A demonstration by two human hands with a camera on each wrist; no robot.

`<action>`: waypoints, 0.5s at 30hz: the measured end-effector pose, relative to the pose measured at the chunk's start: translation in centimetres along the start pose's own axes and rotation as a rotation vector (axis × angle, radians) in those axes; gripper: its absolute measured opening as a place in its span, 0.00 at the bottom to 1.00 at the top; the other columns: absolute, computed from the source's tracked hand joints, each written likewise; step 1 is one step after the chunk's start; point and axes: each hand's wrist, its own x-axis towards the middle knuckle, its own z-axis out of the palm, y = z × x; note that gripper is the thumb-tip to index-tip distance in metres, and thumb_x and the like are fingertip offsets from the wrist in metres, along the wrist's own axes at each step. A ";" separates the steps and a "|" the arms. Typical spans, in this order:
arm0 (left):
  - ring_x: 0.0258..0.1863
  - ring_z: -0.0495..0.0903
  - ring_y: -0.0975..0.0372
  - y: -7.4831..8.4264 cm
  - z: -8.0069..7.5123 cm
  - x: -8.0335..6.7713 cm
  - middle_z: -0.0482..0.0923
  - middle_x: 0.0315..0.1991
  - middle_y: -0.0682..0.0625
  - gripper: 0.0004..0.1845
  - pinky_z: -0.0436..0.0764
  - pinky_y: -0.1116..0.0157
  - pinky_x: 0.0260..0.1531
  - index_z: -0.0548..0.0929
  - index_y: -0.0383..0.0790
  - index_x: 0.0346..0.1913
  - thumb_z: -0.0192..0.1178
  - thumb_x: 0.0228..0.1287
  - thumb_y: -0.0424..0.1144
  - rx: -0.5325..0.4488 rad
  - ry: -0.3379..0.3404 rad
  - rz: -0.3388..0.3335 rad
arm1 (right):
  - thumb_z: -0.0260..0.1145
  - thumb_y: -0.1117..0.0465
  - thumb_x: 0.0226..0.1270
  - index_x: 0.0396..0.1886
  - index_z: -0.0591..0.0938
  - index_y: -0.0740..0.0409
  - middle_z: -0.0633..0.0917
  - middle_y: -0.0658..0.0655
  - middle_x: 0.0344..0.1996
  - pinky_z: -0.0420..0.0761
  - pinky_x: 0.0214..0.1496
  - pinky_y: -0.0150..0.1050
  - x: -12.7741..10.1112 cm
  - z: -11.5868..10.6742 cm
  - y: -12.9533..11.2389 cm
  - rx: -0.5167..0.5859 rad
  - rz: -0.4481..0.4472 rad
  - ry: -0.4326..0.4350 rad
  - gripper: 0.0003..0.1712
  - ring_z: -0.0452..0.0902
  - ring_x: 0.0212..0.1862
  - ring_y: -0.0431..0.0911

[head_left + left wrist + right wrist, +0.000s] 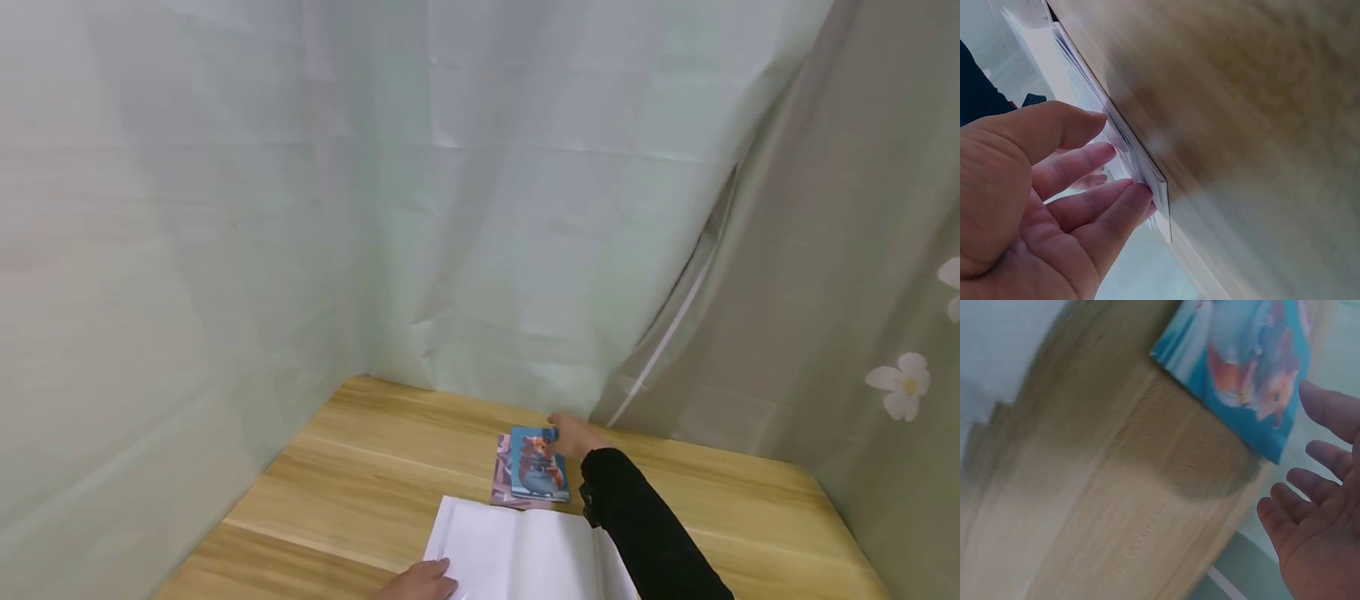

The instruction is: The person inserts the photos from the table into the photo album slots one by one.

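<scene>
An open book with blank white pages (487,542) lies at the table's front. My left hand (420,581) is at its left side, fingertips touching the page edges; in the left wrist view the left hand (1054,194) has its thumb apart from the other fingers. Behind the book, a small blue booklet with cartoon animals on its cover (538,475) lies on a pinkish booklet (501,479). My right hand (576,437) reaches to the blue booklet's far right corner. In the right wrist view the right hand (1325,500) has spread fingers beside the blue booklet (1235,381), holding nothing.
The wooden table (360,467) runs back to pale curtains (480,250) hanging behind and to the left. A grey-green curtain with white flowers (787,350) hangs at the right. My black sleeve (652,533) crosses over the open book's right side.
</scene>
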 end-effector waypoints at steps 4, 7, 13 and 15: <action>0.41 0.87 0.51 -0.1 0.4 0.0 0.87 0.39 0.38 0.20 0.84 0.65 0.41 0.88 0.33 0.42 0.63 0.67 0.50 0.039 0.047 0.067 | 0.73 0.63 0.63 0.71 0.68 0.69 0.72 0.68 0.67 0.66 0.69 0.58 -0.2 0.7 0.7 -0.028 -0.003 -0.023 0.39 0.66 0.69 0.63; 0.41 0.86 0.51 -0.1 0.5 -0.1 0.86 0.39 0.34 0.20 0.84 0.65 0.41 0.87 0.32 0.42 0.63 0.67 0.49 0.018 0.044 0.035 | 0.73 0.64 0.62 0.72 0.67 0.68 0.73 0.68 0.67 0.67 0.69 0.58 -0.1 1.1 0.8 -0.063 -0.032 -0.044 0.40 0.68 0.68 0.62; 0.40 0.86 0.51 0.2 0.5 -0.3 0.84 0.38 0.30 0.19 0.83 0.66 0.41 0.87 0.32 0.41 0.64 0.65 0.48 0.029 0.038 0.009 | 0.79 0.63 0.55 0.69 0.72 0.65 0.76 0.66 0.62 0.72 0.65 0.56 0.1 1.5 0.7 -0.105 -0.017 0.017 0.42 0.72 0.64 0.60; 0.39 0.86 0.52 0.2 0.5 -0.2 0.84 0.38 0.31 0.19 0.83 0.66 0.41 0.87 0.32 0.41 0.64 0.65 0.48 0.050 0.048 0.021 | 0.81 0.63 0.52 0.67 0.74 0.65 0.77 0.67 0.60 0.73 0.64 0.55 0.1 1.5 0.8 -0.115 -0.019 0.050 0.42 0.73 0.61 0.60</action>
